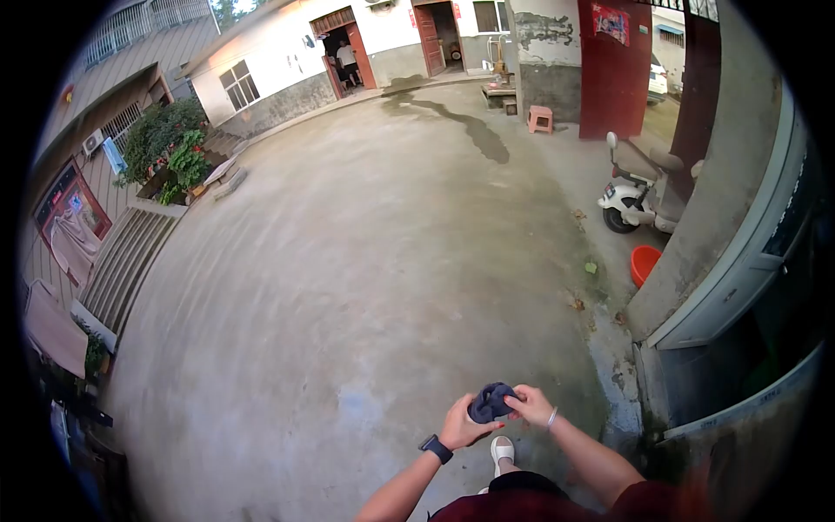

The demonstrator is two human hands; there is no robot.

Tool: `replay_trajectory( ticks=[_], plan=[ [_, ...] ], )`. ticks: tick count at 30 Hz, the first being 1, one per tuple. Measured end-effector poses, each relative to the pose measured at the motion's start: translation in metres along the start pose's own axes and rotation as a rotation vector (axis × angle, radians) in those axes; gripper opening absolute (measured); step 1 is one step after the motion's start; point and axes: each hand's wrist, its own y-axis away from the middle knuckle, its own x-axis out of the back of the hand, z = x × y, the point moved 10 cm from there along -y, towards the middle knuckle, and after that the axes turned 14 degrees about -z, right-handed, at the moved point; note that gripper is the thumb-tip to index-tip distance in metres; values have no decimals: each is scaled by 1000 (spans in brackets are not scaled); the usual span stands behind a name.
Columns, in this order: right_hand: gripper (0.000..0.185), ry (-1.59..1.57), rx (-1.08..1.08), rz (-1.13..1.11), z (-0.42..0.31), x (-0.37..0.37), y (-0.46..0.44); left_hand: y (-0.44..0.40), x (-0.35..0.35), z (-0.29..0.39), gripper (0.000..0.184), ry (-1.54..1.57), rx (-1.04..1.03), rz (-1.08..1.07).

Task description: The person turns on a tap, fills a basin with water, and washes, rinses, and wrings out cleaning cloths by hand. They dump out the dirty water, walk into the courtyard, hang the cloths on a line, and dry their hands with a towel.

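Observation:
A small dark blue-grey bundle of cloth [492, 403] is held between my two hands in front of my body, above the concrete ground. My left hand [465, 424], with a black watch at the wrist, grips it from the left and below. From the right, my right hand [531, 405] pinches its edge; a bracelet sits on that wrist. The cloth is crumpled, and its exact kind cannot be made out. Below it shows one of my feet in a light shoe [502, 448].
A concrete courtyard [348, 261] spreads ahead, with a wet streak [470, 130]. To the right are a white scooter [635, 204], a red basin [644, 264], a pink stool [540, 119] and a doorway. Steps [130, 252] and plants line the left. A person [347, 61] stands in a far doorway.

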Motion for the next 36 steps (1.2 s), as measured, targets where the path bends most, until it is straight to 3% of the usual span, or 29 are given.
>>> replay_trajectory(
  ticks=[3, 4, 7, 8, 10, 12, 15, 17, 18, 19, 21, 22, 23, 25, 27, 29, 31, 33, 34, 36],
  plan=[
    [18, 16, 157, -53, -29, 16, -25, -18, -4, -33, 62, 806, -108, -23],
    [15, 53, 143, -58, -42, 19, -34, -26, -4, -44, 61, 863, -106, -18],
    [14, 863, 508, 178, -127, 17, -37, -33, -12, -67, 60, 1266, 196, -181],
    [15, 937, 619, 221, -160, 7, -32, -37, -2, -59, 61, 1299, 133, -112],
    [18, 1070, 867, 304, -230, -18, -21, -27, 34, -78, 60, 1142, 179, 213],
    [18, 974, 957, 299, -256, -22, -44, -2, 77, -95, 58, 1089, 214, 598],
    [16, 903, 881, 170, -263, -38, -99, 43, 139, -168, 52, 532, 492, 664],
    [16, 824, 970, 183, -292, -54, -124, 89, 204, -147, 50, 171, 426, 919],
    [14, 767, 1087, 183, -311, -71, -121, 112, 242, -89, 45, 39, 241, 1097],
    [12, 812, 1088, 56, -313, -103, -146, 134, 263, -74, 45, -27, 179, 1245],
    [9, 916, 1002, -211, -283, -158, -193, 128, 265, -124, 50, -237, 646, 833],
    [11, 990, 581, -368, -232, -168, -254, 138, 271, -145, 53, -228, 752, 745],
    [14, 814, 531, -298, -251, -174, -265, 156, 287, -163, 57, -232, 863, 641],
    [15, 776, 913, -160, -328, -205, -245, 206, 346, -127, 60, 61, 587, 960],
    [12, 876, 847, -356, -310, -262, -282, 225, 374, -132, 56, -166, 515, 989],
    [9, 856, 695, -475, -296, -295, -291, 241, 384, -168, 53, 202, 598, 807],
    [9, 713, 596, -449, -342, -322, -305, 287, 435, -146, 51, 285, 372, 1011],
    [10, 617, 888, -438, -378, -352, -284, 318, 468, -135, 52, 504, 33, 1223],
    [11, 558, 1034, -433, -390, -365, -273, 316, 475, -152, 54, 835, -153, 1191],
    [13, 869, 1364, -613, -380, -420, -236, 317, 489, -173, 59, 1294, -504, 1044]
  ],
)
